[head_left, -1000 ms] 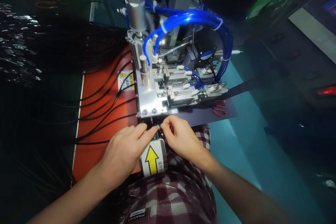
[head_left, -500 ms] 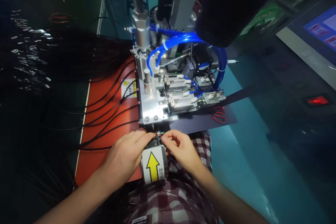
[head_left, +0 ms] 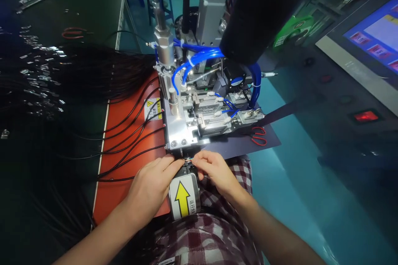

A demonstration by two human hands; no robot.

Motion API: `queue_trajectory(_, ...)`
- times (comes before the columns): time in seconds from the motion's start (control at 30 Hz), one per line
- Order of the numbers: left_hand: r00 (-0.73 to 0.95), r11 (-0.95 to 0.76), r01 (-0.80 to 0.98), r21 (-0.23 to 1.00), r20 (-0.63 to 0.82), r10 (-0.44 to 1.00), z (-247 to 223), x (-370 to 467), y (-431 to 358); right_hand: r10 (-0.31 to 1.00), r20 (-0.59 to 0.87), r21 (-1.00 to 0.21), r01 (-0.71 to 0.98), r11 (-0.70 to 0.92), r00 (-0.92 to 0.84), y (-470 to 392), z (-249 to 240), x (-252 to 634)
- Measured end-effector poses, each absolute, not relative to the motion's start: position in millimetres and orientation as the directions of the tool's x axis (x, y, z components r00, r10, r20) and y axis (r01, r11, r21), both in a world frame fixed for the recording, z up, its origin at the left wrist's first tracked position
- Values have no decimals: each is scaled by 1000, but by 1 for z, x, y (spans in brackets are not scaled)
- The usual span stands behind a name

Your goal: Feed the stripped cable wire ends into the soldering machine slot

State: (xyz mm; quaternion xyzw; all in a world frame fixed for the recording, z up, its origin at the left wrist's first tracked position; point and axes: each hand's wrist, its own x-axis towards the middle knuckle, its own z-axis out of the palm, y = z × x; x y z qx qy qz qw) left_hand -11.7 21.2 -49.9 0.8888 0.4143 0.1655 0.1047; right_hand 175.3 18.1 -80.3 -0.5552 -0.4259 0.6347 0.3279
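A machine with a metal plate (head_left: 178, 126) and blue air tubes stands in front of me. At its near edge, just above a white label with a yellow arrow (head_left: 183, 198), my two hands meet over a small black fixture (head_left: 185, 169). My left hand (head_left: 155, 178) is closed, its thumb and fingertips at the left of the fixture; what they hold is hidden. From the right, my right hand (head_left: 214, 169) pinches the ends of tiny coloured wires (head_left: 188, 160) between thumb and forefinger.
Black cables (head_left: 130, 134) run left over a red-orange board (head_left: 116, 169) to a dark table with a large cable bundle. Red-handled scissors (head_left: 259, 136) lie right of the machine. A screen (head_left: 373, 37) and a lit red switch (head_left: 366, 116) are at the right.
The view has shifted slightly. My right fingertips have closed in at the fixture, and less of the coloured wires shows. My left hand stays nearly in place.
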Motion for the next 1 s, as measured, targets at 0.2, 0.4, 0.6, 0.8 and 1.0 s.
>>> queue_trajectory(0.2,619,-654,689,313,217,755,-51,-14,21,967,-253,-918,315,-241,1,18,-83,169)
queue_trajectory(0.4,617,-656,685,316,226,754,-53,-14,21,972,-222,-950,206,-234,81,18,-79,152)
queue_trajectory(0.6,614,-653,672,349,231,755,-55,-14,22,980,-186,-948,249,-199,76,14,-79,161)
queue_trajectory(0.8,615,-649,667,365,221,757,-54,-15,21,923,-383,-924,10,-383,-21,20,-84,166)
queue_trajectory(1.0,630,-645,673,361,176,756,-50,-15,24,854,-490,-856,-91,-509,-174,28,-79,176)
